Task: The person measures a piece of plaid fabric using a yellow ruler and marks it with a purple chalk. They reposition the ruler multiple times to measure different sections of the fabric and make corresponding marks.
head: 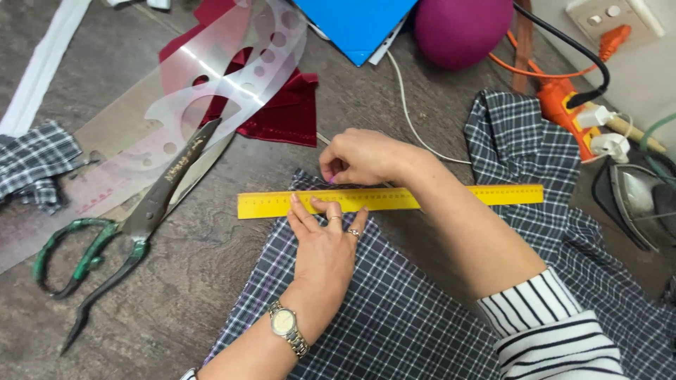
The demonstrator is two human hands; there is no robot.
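If my left hand [325,243] eases its flat, spread-fingered press on the long yellow plastic ruler [391,198], I judge the ruler could skid on the dark plaid cotton cloth [422,309] and the line I mark would run crooked. My right hand [359,156] sits just above the ruler's upper edge, fingertips pinched shut around something small and purplish that I cannot make out. The ruler lies across the cloth's top edge between both hands, well apart from the big green-handled steel shears [120,239] at my left.
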